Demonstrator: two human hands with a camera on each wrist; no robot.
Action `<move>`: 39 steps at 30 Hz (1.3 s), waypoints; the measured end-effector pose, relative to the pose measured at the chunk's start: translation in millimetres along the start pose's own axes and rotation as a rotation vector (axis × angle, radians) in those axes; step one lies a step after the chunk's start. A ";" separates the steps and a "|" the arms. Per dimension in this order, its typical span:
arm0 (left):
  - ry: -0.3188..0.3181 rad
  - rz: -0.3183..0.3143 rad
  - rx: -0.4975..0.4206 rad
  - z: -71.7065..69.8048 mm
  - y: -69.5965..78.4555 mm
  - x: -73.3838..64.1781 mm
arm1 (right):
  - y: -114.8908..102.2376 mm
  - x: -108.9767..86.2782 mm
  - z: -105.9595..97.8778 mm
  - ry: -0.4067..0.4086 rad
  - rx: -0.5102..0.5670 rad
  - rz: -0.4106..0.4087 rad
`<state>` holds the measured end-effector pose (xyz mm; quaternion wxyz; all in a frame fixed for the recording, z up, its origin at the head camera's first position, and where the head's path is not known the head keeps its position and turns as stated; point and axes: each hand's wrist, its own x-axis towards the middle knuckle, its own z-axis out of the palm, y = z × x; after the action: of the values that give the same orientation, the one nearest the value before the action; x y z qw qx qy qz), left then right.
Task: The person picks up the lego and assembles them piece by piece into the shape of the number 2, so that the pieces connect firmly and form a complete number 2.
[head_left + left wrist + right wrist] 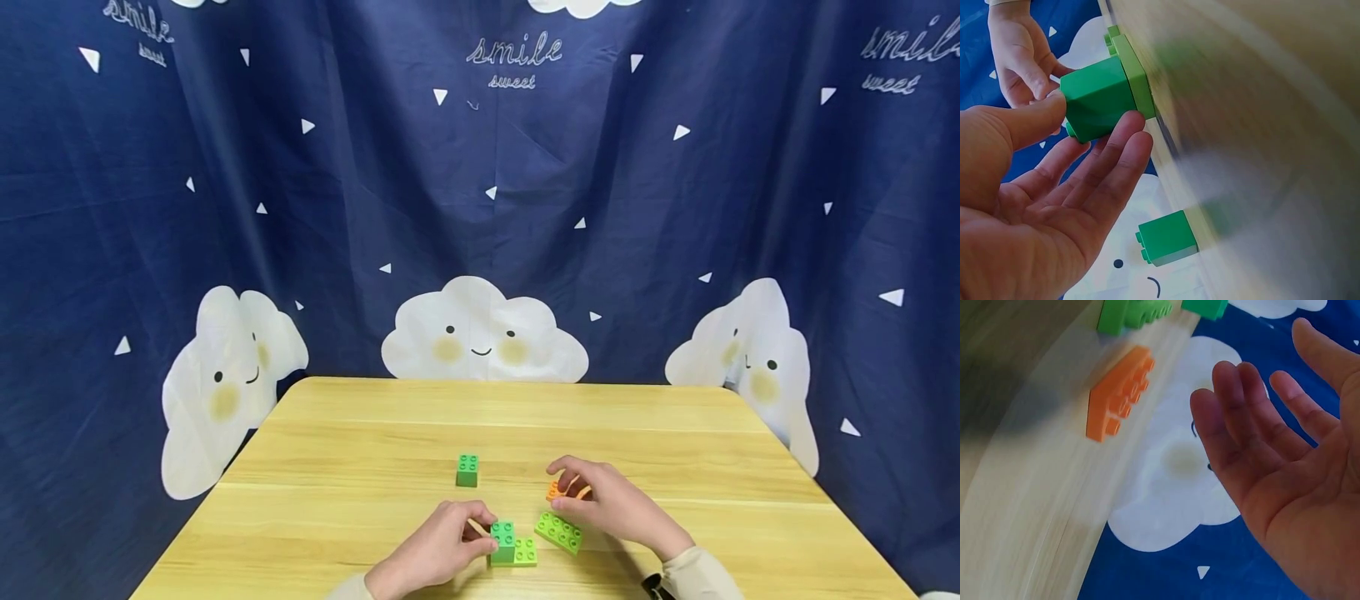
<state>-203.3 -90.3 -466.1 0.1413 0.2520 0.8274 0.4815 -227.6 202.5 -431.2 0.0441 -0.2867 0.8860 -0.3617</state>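
My left hand [442,543] holds a green brick [502,546] between thumb and fingers. That brick sits on one end of a lime brick [527,552], whose bare studs show to the right. In the left wrist view the thumb lies on the studded end of the green brick [1099,100], the fingertips along its side. My right hand [618,504] hovers over an orange brick [555,491], overlapping it in the head view. In the right wrist view its fingers are loosely spread, apart from the orange brick [1119,397]. A second lime brick [558,532] lies beside this hand.
Another green brick [467,472] stands farther back on the wooden table [360,454]. A dark blue curtain [360,208] with clouds and triangles hangs behind the table and along its sides. A dark band [656,586] shows at the right sleeve.
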 end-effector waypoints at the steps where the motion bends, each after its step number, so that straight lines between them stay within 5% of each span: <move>1: 0.000 0.000 -0.001 -0.1 -0.1 0.2 | 1.6 -0.4 -1.5 -0.004 0.002 -0.001; 18: -0.013 0.027 0.002 -2.3 -1.3 0.4 | 20.8 -3.3 0.5 -0.131 -0.018 -0.014; 39: 0.000 0.001 -0.030 0.6 0.7 -1.9 | 23.8 -0.4 18.2 -0.185 -0.101 0.045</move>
<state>-201.2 -90.6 -465.7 0.1447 0.2503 0.8198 0.4942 -233.4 205.1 -460.4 0.1194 -0.3009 0.9014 -0.2874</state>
